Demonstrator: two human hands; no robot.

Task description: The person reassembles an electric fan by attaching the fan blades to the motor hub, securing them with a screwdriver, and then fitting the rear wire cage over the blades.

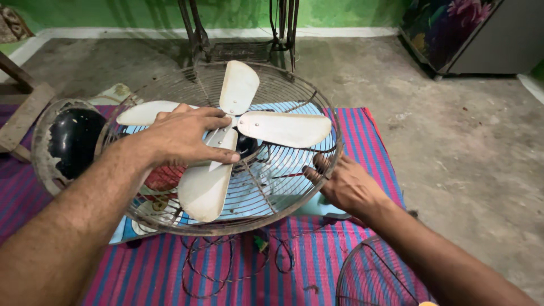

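Lower left, closest of all: a bare forearm running up to the left hand [187,136], laid palm-down at the middle of the frame over the hub of the fan blades [283,129]. Grip there wide, fingers stretched flat across one pale blade and the metal centre, closed around nothing. Lower right: the other forearm leading to the right hand [345,184], grip narrow, fingers curled onto the rim of the wire cage [317,107] at its right-hand edge and holding it. Four cream blades lying face-up inside that round, rusty cage, the cage tilted a little and resting on a pale blue fan body [317,207] at centre frame, all of it on a pink-and-blue striped mat [362,130] spread over the concrete floor [464,141]. Judged from the hands alone: a steadying step, blades pressed still by one hand and cage braced by the other. Just beside the cage at left, a round rim with a glossy black dome [73,141]. Below the cage, loops of thin dark cord [209,266] on the mat. Bottom right corner, a second wire guard [368,277] lying apart from the fan. Top centre, against the green wall, the dark iron legs of a treadle stand [238,51].
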